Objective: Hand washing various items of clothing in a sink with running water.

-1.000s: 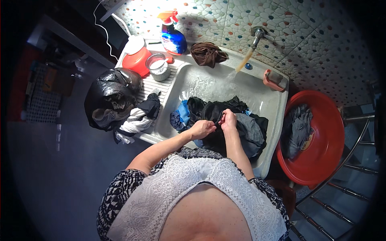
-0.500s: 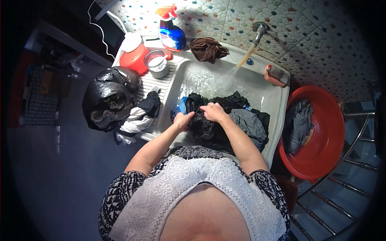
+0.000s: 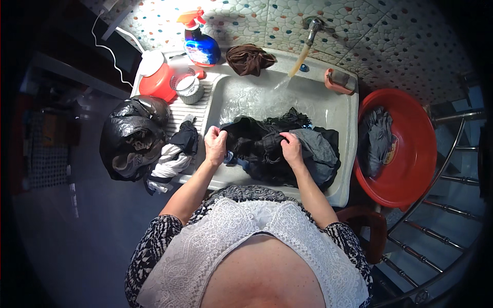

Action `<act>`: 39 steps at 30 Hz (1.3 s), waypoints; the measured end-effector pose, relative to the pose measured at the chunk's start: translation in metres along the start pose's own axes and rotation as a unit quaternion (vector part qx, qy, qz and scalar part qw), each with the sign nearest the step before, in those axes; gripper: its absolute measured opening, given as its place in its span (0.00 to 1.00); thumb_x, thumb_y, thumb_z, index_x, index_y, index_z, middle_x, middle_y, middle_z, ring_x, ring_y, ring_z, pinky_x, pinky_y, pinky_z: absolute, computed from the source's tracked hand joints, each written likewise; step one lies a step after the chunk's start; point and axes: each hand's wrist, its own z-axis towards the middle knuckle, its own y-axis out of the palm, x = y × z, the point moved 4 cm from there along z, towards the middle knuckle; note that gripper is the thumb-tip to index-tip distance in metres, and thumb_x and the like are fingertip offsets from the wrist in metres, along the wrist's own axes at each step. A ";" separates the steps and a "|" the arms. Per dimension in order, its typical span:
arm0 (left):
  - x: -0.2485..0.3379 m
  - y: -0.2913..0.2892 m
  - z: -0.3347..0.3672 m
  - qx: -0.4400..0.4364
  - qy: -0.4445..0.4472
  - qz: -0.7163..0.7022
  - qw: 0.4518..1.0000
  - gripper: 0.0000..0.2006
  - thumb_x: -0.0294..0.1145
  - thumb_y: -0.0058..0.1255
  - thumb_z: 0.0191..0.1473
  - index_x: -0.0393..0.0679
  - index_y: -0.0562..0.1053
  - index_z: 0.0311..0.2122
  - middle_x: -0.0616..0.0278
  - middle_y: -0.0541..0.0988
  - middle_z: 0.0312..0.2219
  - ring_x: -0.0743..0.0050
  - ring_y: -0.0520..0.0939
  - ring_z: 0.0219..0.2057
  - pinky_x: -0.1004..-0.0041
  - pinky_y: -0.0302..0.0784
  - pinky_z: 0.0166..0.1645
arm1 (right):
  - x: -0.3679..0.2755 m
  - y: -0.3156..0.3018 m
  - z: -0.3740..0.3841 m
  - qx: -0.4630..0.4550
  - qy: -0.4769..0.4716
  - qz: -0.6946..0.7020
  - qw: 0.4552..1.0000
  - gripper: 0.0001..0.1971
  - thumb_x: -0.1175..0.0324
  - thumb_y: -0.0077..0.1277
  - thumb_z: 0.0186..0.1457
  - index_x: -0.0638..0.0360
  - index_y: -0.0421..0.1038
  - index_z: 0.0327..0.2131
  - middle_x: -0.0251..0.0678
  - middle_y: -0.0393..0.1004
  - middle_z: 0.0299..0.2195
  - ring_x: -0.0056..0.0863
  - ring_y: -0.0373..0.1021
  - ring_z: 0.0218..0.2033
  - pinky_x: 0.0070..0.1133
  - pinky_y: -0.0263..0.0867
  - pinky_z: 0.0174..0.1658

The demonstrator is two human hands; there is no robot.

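Both hands in the white sink (image 3: pixel 343 115), on a pile of wet dark clothes (image 3: pixel 267 149). Left hand (image 3: pixel 215 145): fingers curled shut, gripping a fold at the pile's left edge. Right hand (image 3: pixel 291 149): fingers bent, clamped on dark cloth mid-pile; grey cloth (image 3: pixel 317 151) just right of them. Tap (image 3: pixel 311 26) runs water into the basin beyond the fingers. Far past the left fingers: blue spray bottle (image 3: pixel 200 43) with red-orange trigger and bright label, red jug (image 3: pixel 156 77), brown rag (image 3: pixel 248 58). Left of them: black bag (image 3: pixel 131 136). Right: red basin (image 3: pixel 405 149) holding grey cloth.
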 end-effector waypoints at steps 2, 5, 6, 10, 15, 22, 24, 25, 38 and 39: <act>0.019 0.001 -0.013 -0.018 0.010 -0.026 0.999 0.04 0.24 0.43 0.48 0.44 0.63 0.24 0.77 0.62 0.19 0.91 0.59 0.21 0.85 0.56 0.24 | -0.001 0.006 -0.007 0.014 -0.067 0.012 0.998 0.10 0.74 0.43 0.42 0.63 0.73 0.28 0.44 0.74 0.31 0.39 0.70 0.37 0.28 0.65 0.41; 0.025 -0.005 -0.036 -0.082 0.007 -0.149 0.985 0.05 0.23 0.44 0.51 0.44 0.64 0.25 0.77 0.64 0.21 0.93 0.61 0.22 0.87 0.58 0.26 | -0.027 0.025 -0.013 -0.227 0.140 -0.241 0.933 0.23 0.51 0.43 0.45 0.62 0.75 0.30 0.50 0.73 0.36 0.44 0.71 0.39 0.32 0.64 0.44; 0.026 -0.006 -0.041 -0.101 0.011 -0.188 0.977 0.05 0.23 0.44 0.51 0.44 0.64 0.26 0.76 0.65 0.22 0.93 0.62 0.22 0.87 0.58 0.27 | -0.043 0.030 -0.018 -0.235 0.177 -0.332 0.896 0.27 0.46 0.43 0.45 0.64 0.75 0.31 0.51 0.73 0.37 0.44 0.70 0.40 0.34 0.64 0.44; 0.058 0.002 -0.048 -0.092 -0.011 -0.243 0.966 0.05 0.23 0.44 0.50 0.45 0.63 0.25 0.77 0.62 0.20 0.93 0.59 0.23 0.88 0.54 0.27 | -0.061 0.051 -0.023 -0.266 0.201 -0.355 0.873 0.35 0.40 0.49 0.40 0.65 0.71 0.40 0.51 0.69 0.43 0.46 0.66 0.46 0.35 0.58 0.50; 0.091 0.009 -0.014 -0.050 -0.076 -0.289 0.953 0.05 0.25 0.45 0.50 0.46 0.64 0.25 0.73 0.67 0.20 0.88 0.68 0.20 0.84 0.65 0.25 | -0.018 0.051 -0.008 -0.246 0.198 -0.355 0.880 0.39 0.45 0.55 0.37 0.65 0.59 0.48 0.51 0.64 0.47 0.45 0.65 0.48 0.34 0.60 0.50; 0.095 0.010 0.043 -0.206 -0.153 -0.222 0.941 0.04 0.21 0.50 0.44 0.39 0.70 0.29 0.62 0.75 0.23 0.76 0.78 0.24 0.76 0.75 0.31 | -0.030 0.011 0.041 -0.221 0.184 -0.313 0.905 0.21 0.63 0.46 0.39 0.69 0.72 0.36 0.54 0.71 0.39 0.45 0.68 0.44 0.32 0.64 0.47; 0.091 0.011 0.050 -0.217 -0.118 -0.149 0.957 0.05 0.20 0.50 0.41 0.37 0.70 0.27 0.60 0.75 0.22 0.75 0.77 0.23 0.77 0.73 0.29 | -0.014 -0.005 0.053 -0.237 0.185 -0.225 0.927 0.18 0.63 0.49 0.36 0.73 0.72 0.26 0.51 0.74 0.26 0.39 0.73 0.27 0.32 0.69 0.27; 0.075 0.000 0.062 -0.212 -0.113 -0.148 0.959 0.05 0.20 0.50 0.41 0.37 0.70 0.27 0.60 0.75 0.22 0.75 0.77 0.23 0.77 0.73 0.29 | -0.015 -0.007 0.052 -0.246 0.219 -0.161 0.930 0.18 0.63 0.51 0.34 0.74 0.70 0.23 0.45 0.72 0.21 0.33 0.70 0.20 0.29 0.65 0.18; 0.207 -0.032 0.096 0.141 0.204 0.314 0.916 0.14 0.29 0.44 0.35 0.38 0.74 0.31 0.47 0.77 0.23 0.50 0.78 0.28 0.62 0.71 0.38 | -0.166 -0.205 0.111 0.186 -0.040 -0.268 0.944 0.11 0.68 0.42 0.39 0.66 0.71 0.21 0.53 0.69 0.22 0.48 0.69 0.27 0.31 0.64 0.32; 0.214 -0.032 0.097 0.140 0.214 0.290 0.922 0.15 0.28 0.43 0.36 0.37 0.74 0.32 0.46 0.77 0.21 0.51 0.78 0.27 0.62 0.72 0.38 | -0.176 -0.212 0.102 0.207 -0.042 -0.219 0.953 0.12 0.68 0.41 0.39 0.67 0.71 0.22 0.53 0.70 0.22 0.48 0.69 0.27 0.32 0.64 0.33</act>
